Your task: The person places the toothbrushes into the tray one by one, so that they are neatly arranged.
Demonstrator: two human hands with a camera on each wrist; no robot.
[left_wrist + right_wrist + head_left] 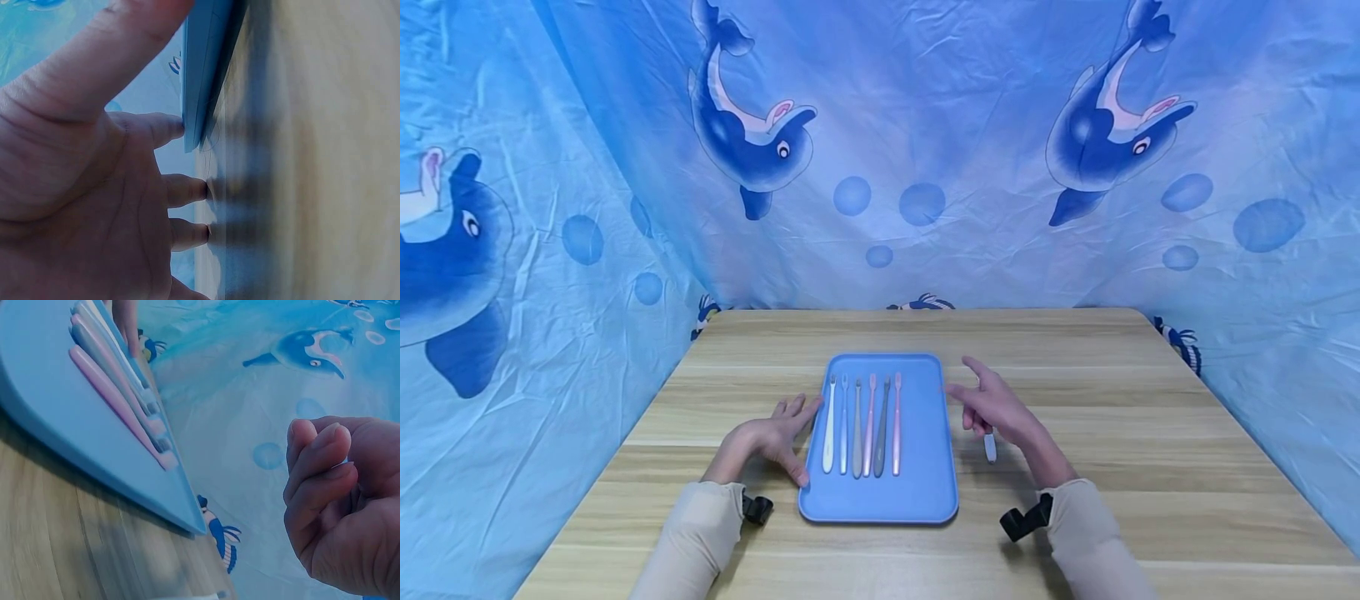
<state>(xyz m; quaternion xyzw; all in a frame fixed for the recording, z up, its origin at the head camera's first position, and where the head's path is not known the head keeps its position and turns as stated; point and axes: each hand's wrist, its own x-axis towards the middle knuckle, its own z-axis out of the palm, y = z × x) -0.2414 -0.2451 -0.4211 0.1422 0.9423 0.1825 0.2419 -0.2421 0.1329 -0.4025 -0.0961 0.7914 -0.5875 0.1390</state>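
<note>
Several toothbrushes lie side by side in a blue tray, heads toward the far end: a white toothbrush, a light blue one, two grey ones and two pink ones, the last pink toothbrush rightmost. My left hand is at the tray's left edge, thumb by the rim and fingers spread along its side. To the right of the tray, my right hand hovers with some fingers loosely curled and nothing between them. Below it, a whitish toothbrush lies on the table, mostly hidden by the hand.
The tray rests on a light wooden table. Blue curtains printed with dolphins hang behind and beside it. Each wrist wears a black camera, such as the right wrist camera.
</note>
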